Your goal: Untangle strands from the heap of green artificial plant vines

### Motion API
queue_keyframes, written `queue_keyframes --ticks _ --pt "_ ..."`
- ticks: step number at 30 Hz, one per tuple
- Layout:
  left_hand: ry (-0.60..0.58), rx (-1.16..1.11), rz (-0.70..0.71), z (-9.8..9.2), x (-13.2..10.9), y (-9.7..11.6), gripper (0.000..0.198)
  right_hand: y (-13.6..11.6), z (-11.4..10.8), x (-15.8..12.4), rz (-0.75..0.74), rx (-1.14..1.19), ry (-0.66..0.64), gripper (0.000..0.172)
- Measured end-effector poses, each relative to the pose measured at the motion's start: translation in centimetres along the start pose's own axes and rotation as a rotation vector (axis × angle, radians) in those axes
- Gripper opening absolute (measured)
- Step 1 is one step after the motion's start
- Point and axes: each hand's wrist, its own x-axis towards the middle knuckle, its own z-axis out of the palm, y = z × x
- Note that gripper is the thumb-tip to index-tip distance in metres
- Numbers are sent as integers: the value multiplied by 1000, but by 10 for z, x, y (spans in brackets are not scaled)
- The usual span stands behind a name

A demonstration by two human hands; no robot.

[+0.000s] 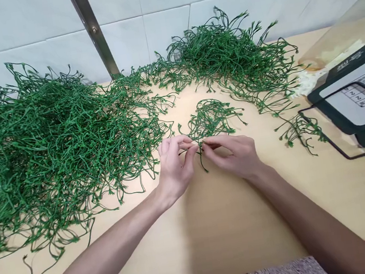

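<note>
Both hands meet at the middle of the table over a thin green plastic stem [203, 161]. My left hand [177, 160] pinches it between thumb and fingertips from the left. From the right, my right hand [233, 152] pinches at the same spot, thumb against forefinger. The stem's lower end pokes out below the fingertips, while the exact point of grip is partly hidden. Just beyond the fingers lies a small cluster of the same branched green stems [212, 116]. A large tangled heap of stems [52, 138] spreads close to my left hand and forearm.
Another pile of green stems [225, 53] rests by the tiled wall [166, 25]. A metal post [93, 29] stands behind. At right are a dark box with a white label [364, 91], a black wire frame [337, 150], a clear bag [335, 38] and small white pieces [308, 81].
</note>
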Motion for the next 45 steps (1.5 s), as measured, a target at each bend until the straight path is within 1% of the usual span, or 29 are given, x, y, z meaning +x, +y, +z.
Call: queue_keyframes --ticks 3,6,9,12,14,17,22,25,28,30,33,36,40,45 --pt "-31 0 -60 1 -1 -1 19 1 1 0 -50 -63 -33 12" --pt "-70 -58 -134 2 -2 -2 19 3 1 -1 -92 -94 -49 13" --pt "-133 -172 -208 3 -2 -3 14 4 1 -2 -109 -120 -60 14" --pt "-204 -298 -242 2 0 -3 10 4 1 -1 -126 -132 -55 17" --pt "-226 -376 -263 2 1 -4 8 4 1 -1 -135 -130 -46 18" --pt "-232 -469 -301 2 2 -6 7 5 0 -2 -134 -140 -45 18" --pt "-236 -558 -332 4 0 -7 13 4 0 -3 -114 -154 -60 16" --pt "-205 -642 -351 4 0 -5 18 2 1 -2 -75 -109 -53 14" --pt "-170 -764 -380 3 4 -2 28 0 2 -1 -15 -28 -27 13" --pt "-182 -848 -399 1 7 -1 31 -1 2 -1 -2 16 -6 15" --pt "-197 -936 -425 -1 10 -1 31 0 2 -2 27 34 -7 17" --pt "-180 -944 -443 -2 10 -3 33 0 2 -3 67 43 -33 15" --pt "-172 -949 -437 -1 8 -4 34 1 2 -5 87 61 -34 17" --pt "-138 -856 -455 3 8 -4 34 1 1 -4 55 8 -54 15"
